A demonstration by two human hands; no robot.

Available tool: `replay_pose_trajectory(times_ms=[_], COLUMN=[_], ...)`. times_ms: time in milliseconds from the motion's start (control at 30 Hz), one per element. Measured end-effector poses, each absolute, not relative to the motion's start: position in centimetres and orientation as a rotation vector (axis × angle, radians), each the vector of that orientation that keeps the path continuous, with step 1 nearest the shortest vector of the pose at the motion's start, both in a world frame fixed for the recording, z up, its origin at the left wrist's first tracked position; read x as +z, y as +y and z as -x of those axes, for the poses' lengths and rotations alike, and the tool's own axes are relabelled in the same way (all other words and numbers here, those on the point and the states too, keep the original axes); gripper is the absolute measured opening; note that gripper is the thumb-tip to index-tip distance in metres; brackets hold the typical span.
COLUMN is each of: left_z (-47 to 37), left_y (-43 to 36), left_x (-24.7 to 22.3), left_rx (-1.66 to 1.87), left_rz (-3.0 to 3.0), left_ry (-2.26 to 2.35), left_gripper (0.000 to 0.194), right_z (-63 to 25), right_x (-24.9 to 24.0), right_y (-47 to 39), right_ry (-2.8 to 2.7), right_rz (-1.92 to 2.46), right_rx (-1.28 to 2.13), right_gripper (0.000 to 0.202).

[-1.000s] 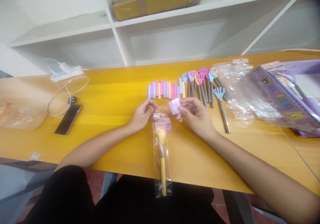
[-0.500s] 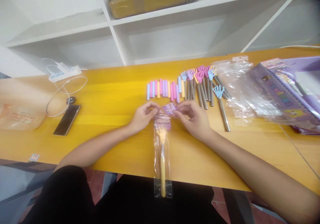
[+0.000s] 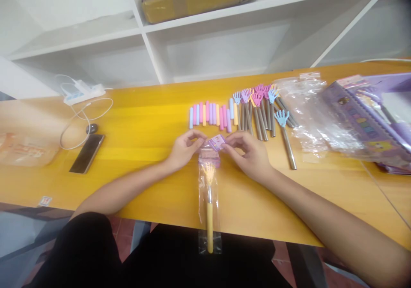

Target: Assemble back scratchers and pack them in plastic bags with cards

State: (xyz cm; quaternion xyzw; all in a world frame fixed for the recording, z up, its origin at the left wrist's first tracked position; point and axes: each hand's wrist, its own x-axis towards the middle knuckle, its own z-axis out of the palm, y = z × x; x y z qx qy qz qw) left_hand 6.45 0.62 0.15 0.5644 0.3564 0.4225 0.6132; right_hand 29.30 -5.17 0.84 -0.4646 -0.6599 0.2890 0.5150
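Between my hands lies a clear plastic bag point(image 3: 202, 215) holding a yellow hand-shaped scratcher point(image 3: 209, 211), its lower end past the table's front edge. My left hand point(image 3: 186, 149) pinches the bag's top edge on the left. In my right hand point(image 3: 247, 153), thumb and fingers grip a small purple printed card point(image 3: 217, 142) over the bag's mouth. More pinkish printed material point(image 3: 209, 157) shows inside the bag's upper part. Beyond my hands is a row of pastel tubes point(image 3: 212, 113), and to their right a group of scratchers with metal handles point(image 3: 260, 118).
A single blue scratcher point(image 3: 287, 142) lies right of the group. Farther right are empty clear bags point(image 3: 311, 121) and a purple box point(image 3: 362, 121). On the left are a phone point(image 3: 86, 154), a white cable, a power strip point(image 3: 83, 94) and an orange-printed bag point(image 3: 27, 150). White shelves stand behind.
The purple card has tilted and shifted slightly down and left over the bag's mouth. Both hands have stayed nearly in place, keeping their hold.
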Motion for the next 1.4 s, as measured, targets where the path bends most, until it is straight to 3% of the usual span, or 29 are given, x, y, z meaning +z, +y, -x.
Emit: replay_pose_trajectory(times_ms=[333,1400], left_z=[-6.8,-7.0], left_y=[0.1,-0.6], left_x=[1.1,2.1], left_rx=[0.986,0.991], left_rz=[-1.253,-1.133], left_ry=[0.783,0.78], left_gripper=[0.034,0.038], right_z=[-29.6,-29.7], right_x=[2.0,0.9], right_y=[-5.2,-5.7], right_ry=[-1.861,-2.083], right_rz=[1.085,0.867], right_rx=[0.444,0.126], right_gripper=[0.011,0.032])
